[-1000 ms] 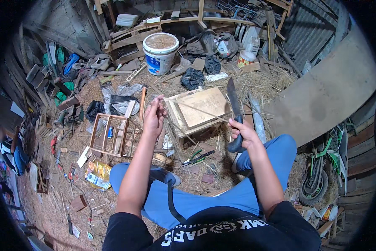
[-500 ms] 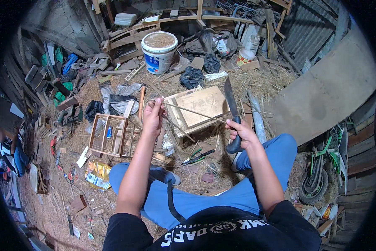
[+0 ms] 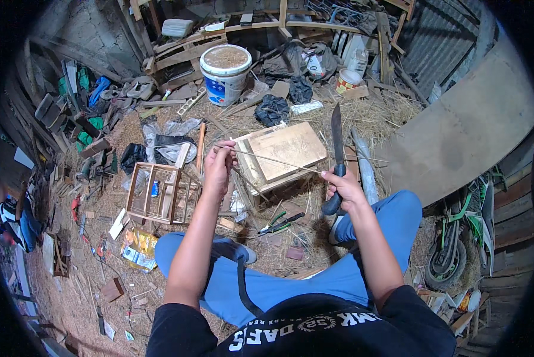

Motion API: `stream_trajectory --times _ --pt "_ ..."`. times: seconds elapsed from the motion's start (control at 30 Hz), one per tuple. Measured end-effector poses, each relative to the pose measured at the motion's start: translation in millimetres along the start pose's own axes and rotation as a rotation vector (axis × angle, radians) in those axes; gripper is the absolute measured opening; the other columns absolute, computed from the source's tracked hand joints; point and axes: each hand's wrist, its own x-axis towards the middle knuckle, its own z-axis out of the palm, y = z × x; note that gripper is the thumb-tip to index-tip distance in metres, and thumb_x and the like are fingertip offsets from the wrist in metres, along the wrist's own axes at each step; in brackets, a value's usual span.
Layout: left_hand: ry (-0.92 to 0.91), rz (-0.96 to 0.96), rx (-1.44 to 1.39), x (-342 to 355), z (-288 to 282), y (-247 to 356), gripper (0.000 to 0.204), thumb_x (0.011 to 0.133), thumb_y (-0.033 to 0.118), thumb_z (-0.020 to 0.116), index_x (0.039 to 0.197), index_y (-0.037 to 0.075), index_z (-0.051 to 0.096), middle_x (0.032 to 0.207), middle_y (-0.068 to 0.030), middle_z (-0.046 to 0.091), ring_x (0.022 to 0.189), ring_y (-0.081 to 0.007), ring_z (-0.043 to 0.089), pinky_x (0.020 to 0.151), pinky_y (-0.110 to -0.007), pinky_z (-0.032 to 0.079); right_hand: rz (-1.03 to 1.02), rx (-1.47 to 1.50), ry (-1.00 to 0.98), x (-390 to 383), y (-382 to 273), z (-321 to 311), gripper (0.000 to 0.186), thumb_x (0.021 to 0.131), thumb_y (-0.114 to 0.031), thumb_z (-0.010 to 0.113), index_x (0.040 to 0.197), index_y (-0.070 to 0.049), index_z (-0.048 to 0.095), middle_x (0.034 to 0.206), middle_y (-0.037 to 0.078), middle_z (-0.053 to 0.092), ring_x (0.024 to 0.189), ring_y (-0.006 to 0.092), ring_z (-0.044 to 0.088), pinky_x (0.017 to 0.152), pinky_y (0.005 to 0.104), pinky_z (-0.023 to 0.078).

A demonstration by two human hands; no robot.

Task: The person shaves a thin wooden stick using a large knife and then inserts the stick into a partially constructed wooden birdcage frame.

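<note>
A thin wooden stick spans the space between my two hands, over a low wooden box with a pale board on top. My left hand is closed round the stick's left end. In my right hand is a machete, gripped by its black handle with the blade pointing away from me, nearly upright in view. The stick's right end meets the thumb and fingers of that same hand. Below the box, pliers with green and black handles lie on the ground.
A slatted wooden frame stands left of the box, near a yellow packet. Behind is a white and blue bucket. A large flat sheet leans at the right, above a green motorbike. Straw and wood scraps litter the ground.
The machete has turned a little clockwise, its tip swinging to the right, and its handle has shifted slightly. Both hands keep their hold, and the stick has barely moved.
</note>
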Motion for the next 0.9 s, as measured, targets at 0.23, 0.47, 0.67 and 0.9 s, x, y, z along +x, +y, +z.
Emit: stream_trajectory --times 0.23,0.47,0.67,0.9 --pt "0.014 0.005 0.025 0 3 0 0.014 0.099 0.012 0.055 0.105 0.006 0.066 0.083 -0.0009 0.062 0.07 -0.0079 0.056 0.067 -0.026 0.05 -0.014 -0.02 0.01 2 1 -2 0.023 0.087 -0.009 0.079 0.093 -0.008 0.056 0.071 -0.001 0.057 0.05 0.0067 0.05 0.044 0.0253 0.043" --pt "0.015 0.009 0.033 1 1 -2 0.014 0.099 0.012 0.055 0.106 0.005 0.066 0.083 -0.0005 0.062 0.071 -0.0077 0.056 0.067 -0.025 0.05 -0.027 -0.028 0.006 2 2 0 0.024 0.087 -0.009 0.079 0.092 -0.008 0.056 0.069 -0.001 0.056 0.05 0.0063 0.05 0.043 0.0249 0.043" --pt "0.03 -0.007 0.011 3 -6 -5 0.017 0.1 0.015 0.055 0.109 0.005 0.065 0.084 -0.0001 0.062 0.071 -0.0082 0.058 0.067 -0.027 0.05 0.003 0.037 0.019 2 3 0 0.024 0.088 -0.008 0.078 0.095 -0.008 0.055 0.071 -0.001 0.056 0.05 0.0068 0.049 0.044 0.0253 0.043" --pt "0.063 -0.066 -0.12 5 2 -10 0.025 0.103 0.024 0.053 0.114 0.004 0.065 0.081 0.0015 0.059 0.065 -0.0068 0.051 0.065 -0.027 0.048 0.015 0.176 0.029 3 -3 -13 0.021 0.089 -0.007 0.076 0.096 -0.007 0.056 0.073 -0.002 0.055 0.053 0.0062 0.049 0.046 0.025 0.041"
